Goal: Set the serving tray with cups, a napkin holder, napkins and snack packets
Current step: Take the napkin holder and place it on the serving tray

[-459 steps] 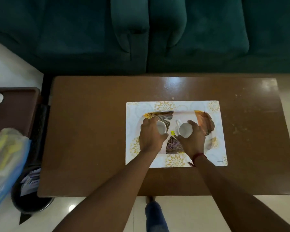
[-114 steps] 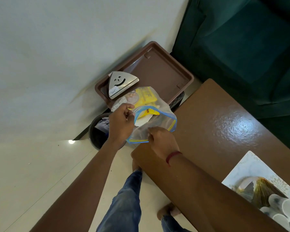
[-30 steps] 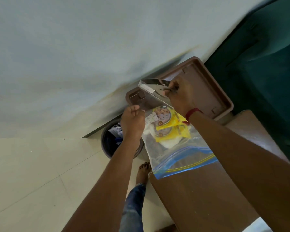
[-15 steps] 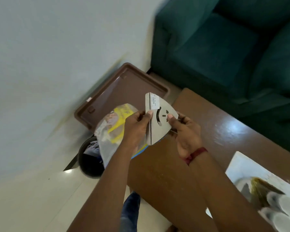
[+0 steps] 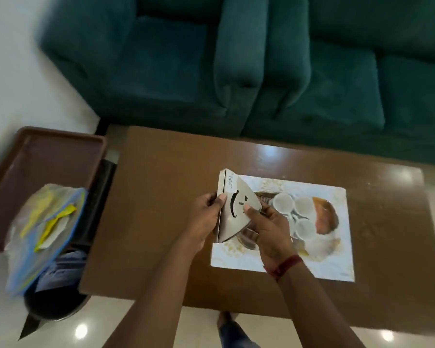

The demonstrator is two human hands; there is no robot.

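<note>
Both hands hold a steel napkin holder (image 5: 232, 197) with a smiley cut-out, above the left end of the serving tray (image 5: 328, 216). My left hand (image 5: 205, 219) grips its left edge and my right hand (image 5: 264, 227) supports it from below on the right. Three white cups (image 5: 303, 217) stand close together on the patterned tray, which lies on a white floral placemat (image 5: 337, 259). A clear zip bag (image 5: 44, 229) with yellow snack packets and white napkins lies on the brown side tray at the left.
The brown coffee table (image 5: 161, 209) carries the placemat. A brown plastic tray (image 5: 50, 156) sits left of the table above a black bin (image 5: 53, 310). Green sofas (image 5: 236, 59) run along the far side. My foot shows below the table's near edge.
The napkin holder has travelled right from over the table's left corner to above the serving tray. The zip bag has left my left hand and now lies on the brown side tray.
</note>
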